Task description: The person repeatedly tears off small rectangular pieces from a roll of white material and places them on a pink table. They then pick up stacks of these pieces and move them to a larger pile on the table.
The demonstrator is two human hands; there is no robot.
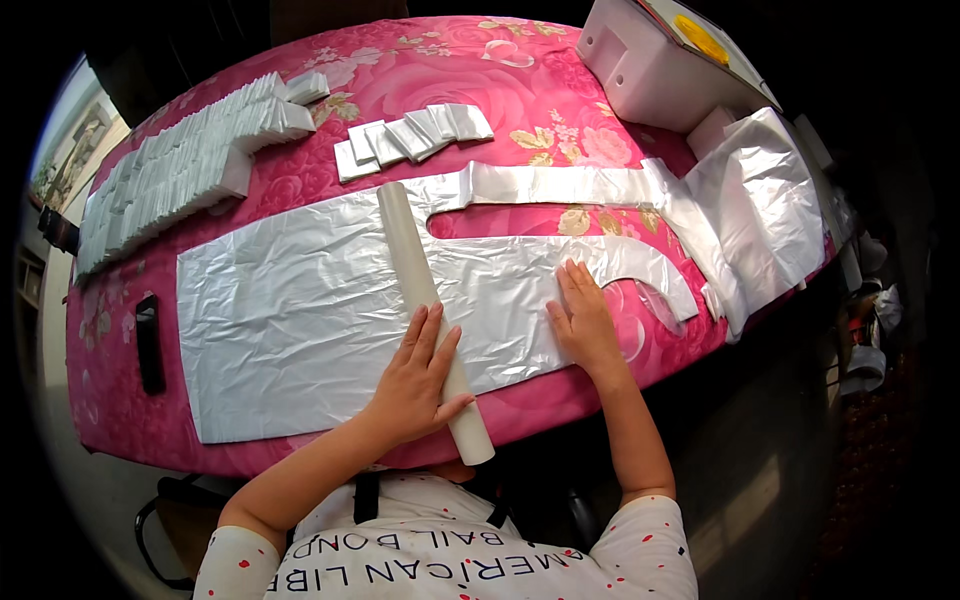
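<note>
A white plastic sheet point(285, 320) with wrinkles lies flat across the table. At its right end are two strap-like strips around a rounded cut-out, and the nearer strip curves. A long off-white tube point(405, 235) lies across the sheet, and its near end juts past the table's front edge. My left hand point(412, 385) rests on the tube's nearer half, fingers stretched out and thumb spread across it. To the right, my right hand point(583, 318) is open, laid on the sheet near the base of the curved strip.
Rows of folded white packets point(170, 180) stand at the far left, with several loose packets point(415, 138) beyond the sheet. A black phone point(149, 343) lies at left. Bunched plastic point(765, 200) and a white foam box point(640, 65) are at right, on the pink floral tablecloth point(520, 412).
</note>
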